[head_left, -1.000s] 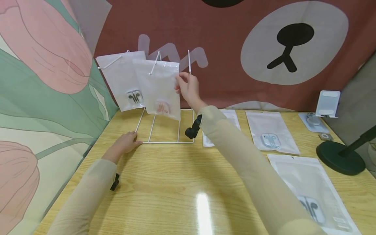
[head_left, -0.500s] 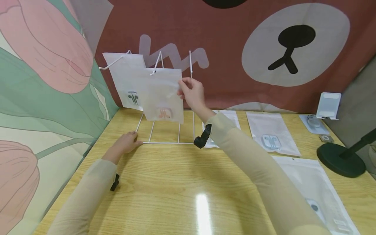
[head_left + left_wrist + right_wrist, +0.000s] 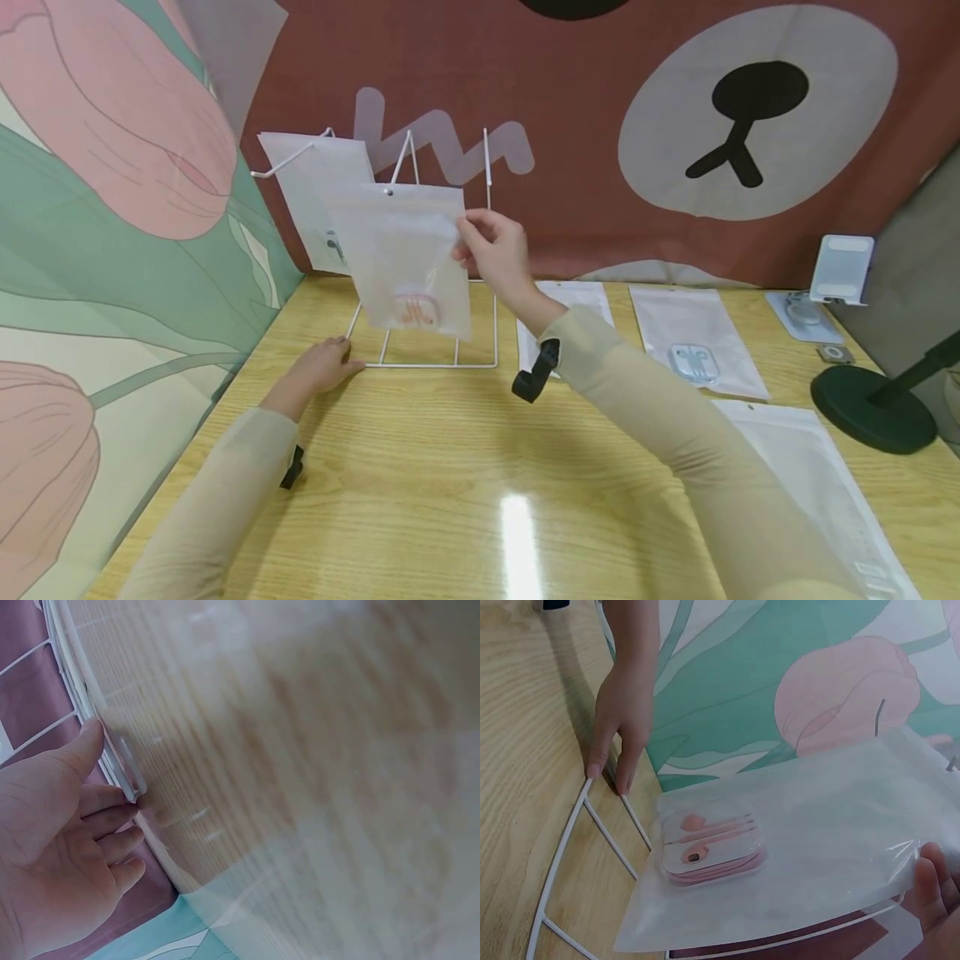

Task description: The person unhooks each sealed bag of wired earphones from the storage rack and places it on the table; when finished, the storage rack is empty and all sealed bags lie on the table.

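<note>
My right hand (image 3: 497, 254) pinches the right edge of a white zip bag (image 3: 397, 242) holding coiled pink earphones (image 3: 712, 844) in a clear case. The bag hangs tilted, its top hole right at the tip of the middle hook of a white wire display rack (image 3: 431, 365). Down at the rack's front left base corner, my left hand (image 3: 318, 367) holds the wire between thumb and fingers; the left wrist view shows the thumb (image 3: 91, 742) on the wire. Behind, another white bag (image 3: 315, 196) with dark earphones hangs on the left hook, partly hidden.
The rack's right hook (image 3: 487, 158) bears no bag. Right of it lie a partly hidden bag (image 3: 577, 294), a bag with blue earphones (image 3: 697, 333) and a larger bag (image 3: 802, 467). A phone stand (image 3: 840, 271) and a dark round base (image 3: 870, 408) stand far right.
My right hand has drawn the pink-earphone bag down and toward me, its hole sliding along the middle hook to the tip. My left hand has stayed at the rack's corner.
</note>
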The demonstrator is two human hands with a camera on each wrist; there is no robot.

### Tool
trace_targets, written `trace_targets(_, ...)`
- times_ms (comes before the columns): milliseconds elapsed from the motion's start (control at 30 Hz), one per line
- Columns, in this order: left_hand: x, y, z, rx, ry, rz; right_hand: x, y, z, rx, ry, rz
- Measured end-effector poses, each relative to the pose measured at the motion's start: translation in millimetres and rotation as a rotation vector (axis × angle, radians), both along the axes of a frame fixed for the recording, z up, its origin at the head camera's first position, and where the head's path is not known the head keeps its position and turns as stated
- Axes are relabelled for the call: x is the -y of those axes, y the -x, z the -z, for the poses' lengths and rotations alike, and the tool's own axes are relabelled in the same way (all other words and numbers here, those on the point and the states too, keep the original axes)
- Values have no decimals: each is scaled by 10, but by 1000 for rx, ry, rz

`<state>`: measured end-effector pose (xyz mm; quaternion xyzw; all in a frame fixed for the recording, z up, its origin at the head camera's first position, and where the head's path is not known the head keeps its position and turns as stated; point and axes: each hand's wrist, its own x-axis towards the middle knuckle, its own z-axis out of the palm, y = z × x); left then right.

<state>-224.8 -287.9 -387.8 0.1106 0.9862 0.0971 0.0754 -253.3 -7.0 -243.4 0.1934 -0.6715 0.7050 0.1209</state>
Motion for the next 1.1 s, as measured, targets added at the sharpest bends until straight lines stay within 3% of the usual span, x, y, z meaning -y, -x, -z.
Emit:
trace_targets(300, 15, 24, 42, -8, -12, 0, -43, 24, 101, -54, 12, -37)
trace_targets(400, 17, 44, 62, -11, -14, -1, -119, -36, 121, -148, -30, -42)
trace_targets(633, 11, 53, 76, -41, -5, 26, -463, -186, 182, -464, -156, -48)
trace_targets(967, 31, 13, 74, -34, -13, 18, -1090, -464, 220, -737, -378, -3)
trace_targets(1100, 59, 15, 78, -29, -3, 11, -1298, -583, 273, -751, -362, -20)
